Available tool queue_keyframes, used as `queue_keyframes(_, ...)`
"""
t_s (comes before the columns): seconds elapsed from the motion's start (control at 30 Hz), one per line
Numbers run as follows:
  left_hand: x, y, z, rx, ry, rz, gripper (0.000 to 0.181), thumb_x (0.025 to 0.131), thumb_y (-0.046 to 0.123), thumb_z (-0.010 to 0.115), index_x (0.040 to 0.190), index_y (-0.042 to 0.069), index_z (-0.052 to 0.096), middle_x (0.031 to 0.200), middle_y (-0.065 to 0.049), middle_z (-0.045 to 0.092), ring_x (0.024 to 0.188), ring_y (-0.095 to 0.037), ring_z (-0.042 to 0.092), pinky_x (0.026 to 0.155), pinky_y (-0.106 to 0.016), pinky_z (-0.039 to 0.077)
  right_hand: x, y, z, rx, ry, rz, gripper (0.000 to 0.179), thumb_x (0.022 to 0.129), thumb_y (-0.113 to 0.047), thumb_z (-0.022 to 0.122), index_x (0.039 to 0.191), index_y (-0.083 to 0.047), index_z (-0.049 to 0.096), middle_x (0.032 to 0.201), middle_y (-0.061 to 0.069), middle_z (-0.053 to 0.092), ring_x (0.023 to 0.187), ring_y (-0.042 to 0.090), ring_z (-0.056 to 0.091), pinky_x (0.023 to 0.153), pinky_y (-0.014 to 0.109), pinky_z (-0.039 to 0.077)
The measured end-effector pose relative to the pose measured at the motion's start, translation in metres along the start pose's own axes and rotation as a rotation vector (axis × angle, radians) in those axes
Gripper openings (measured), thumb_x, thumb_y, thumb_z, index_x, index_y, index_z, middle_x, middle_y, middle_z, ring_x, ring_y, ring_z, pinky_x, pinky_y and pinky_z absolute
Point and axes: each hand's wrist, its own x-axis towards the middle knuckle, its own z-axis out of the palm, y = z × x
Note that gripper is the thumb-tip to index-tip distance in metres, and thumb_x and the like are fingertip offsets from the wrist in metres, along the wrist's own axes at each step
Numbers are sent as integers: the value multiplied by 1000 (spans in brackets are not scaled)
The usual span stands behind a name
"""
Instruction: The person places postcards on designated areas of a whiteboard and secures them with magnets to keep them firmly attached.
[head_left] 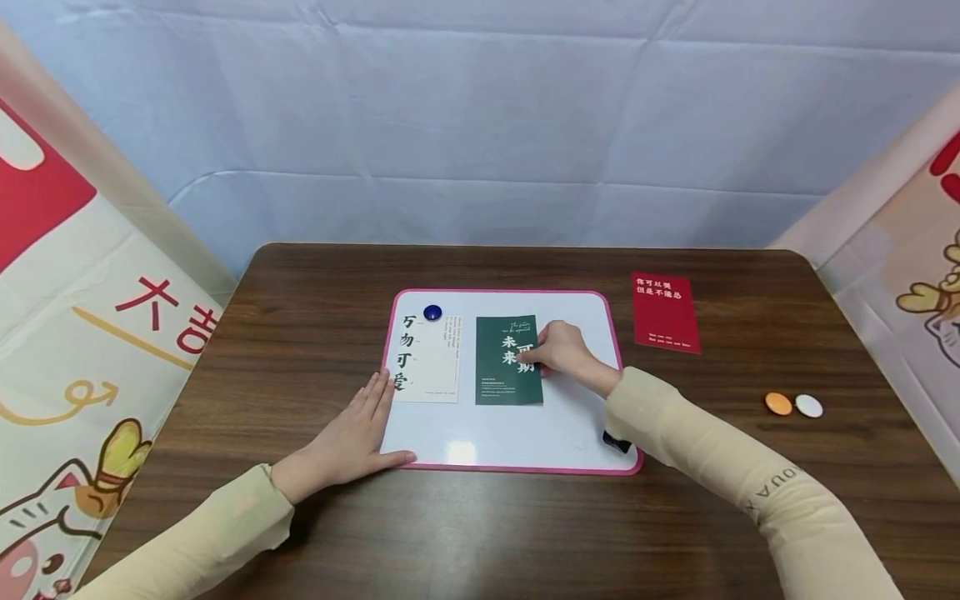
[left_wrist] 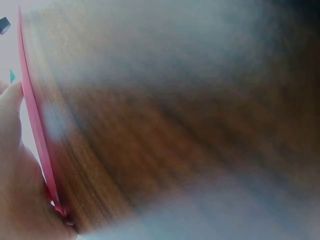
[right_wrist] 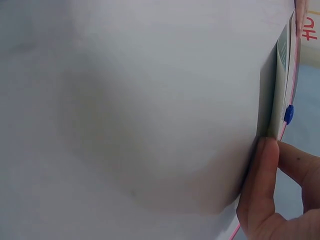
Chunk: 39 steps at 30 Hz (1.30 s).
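A whiteboard with a pink rim (head_left: 517, 440) lies on the brown table. My left hand (head_left: 348, 437) rests across its left edge, fingers straight and thumb along the lower left corner. On the board's left part is a white card (head_left: 431, 371) with black characters, a round blue magnet (head_left: 432, 312) at its top. Beside it is a green card (head_left: 495, 379) with white characters. My right hand (head_left: 566, 350) pinches that card at its right edge, thumb on the printed face. In the right wrist view the fingers (right_wrist: 260, 200) are behind the green card, whose edge stands off the board.
To the right of the board lies a red card (head_left: 667, 321) with white characters. Nearer the table's right side are an orange magnet (head_left: 777, 403) and a white magnet (head_left: 809, 406), side by side. A small black object (head_left: 617, 442) sits at the board's lower right corner, partly under the right sleeve.
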Motion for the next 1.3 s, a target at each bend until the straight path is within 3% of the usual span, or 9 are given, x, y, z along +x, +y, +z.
queue_keyframes(0.27, 0, 0, 1, -11, 1, -4, 108, 78, 76, 37, 142, -8, 13, 150, -22, 0, 138, -32, 3, 109, -43, 17, 0, 1, -2, -53, -28, -41, 32, 73, -26, 76, 58, -3, 61, 46, 5, 56, 43, 12, 54, 50, 22, 38)
queue_keyframes(0.87, 0, -1, 1, -7, 1, -6, 109, 77, 76, 36, 142, -8, 13, 150, -21, 1, 138, -32, 3, 109, -44, 17, 0, 1, -3, -111, -48, -14, 34, 73, -31, 75, 60, -2, 64, 48, 6, 58, 44, 13, 57, 51, 22, 39)
queue_keyframes(1.13, 0, -2, 2, -5, 10, -3, 109, 77, 77, 35, 142, -8, 14, 150, -21, 1, 138, -32, 4, 109, -44, 17, -1, 0, -3, -121, -38, -85, 35, 74, -29, 75, 56, -1, 62, 48, 8, 57, 45, 14, 52, 48, 24, 35)
queue_keyframes(1.3, 1, -2, 3, -2, 4, -9, 109, 77, 77, 34, 142, -7, 13, 151, -20, 1, 138, -32, 4, 109, -43, 17, -5, 0, -3, -119, -20, -115, 33, 75, -28, 74, 62, -1, 61, 51, 7, 56, 46, 13, 48, 47, 24, 34)
